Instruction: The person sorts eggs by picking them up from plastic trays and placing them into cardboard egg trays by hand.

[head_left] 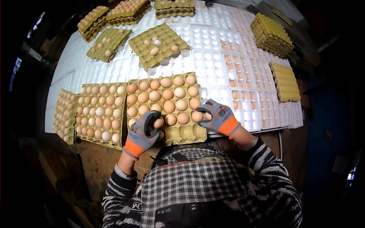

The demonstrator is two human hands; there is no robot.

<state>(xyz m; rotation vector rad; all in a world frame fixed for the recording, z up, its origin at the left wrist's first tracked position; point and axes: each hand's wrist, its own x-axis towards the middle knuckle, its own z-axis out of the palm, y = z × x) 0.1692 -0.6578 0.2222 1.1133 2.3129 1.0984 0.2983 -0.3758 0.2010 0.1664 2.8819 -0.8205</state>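
Observation:
My left hand (142,131), in a grey glove with an orange cuff, curls over the front left part of an egg tray (163,143). An egg (158,122) sits between its thumb and fingers. My right hand (221,117), gloved the same way, is at the tray's right edge, with thumb and fingers closed around another egg (207,116). Right beside those fingertips, a brown egg (197,116) rests in the tray. Rows of brown and pale eggs fill most of this tray; bare cups show at its front right. My left hand hides some front left cups.
Two more egg-filled trays (99,133) (65,117) stand to the left. Behind are trays with a few eggs (167,32) (99,39) and stacked full ones. White plastic trays (213,72) cover the table, some at right holding eggs. Stacked cardboard trays (272,34) are at far right.

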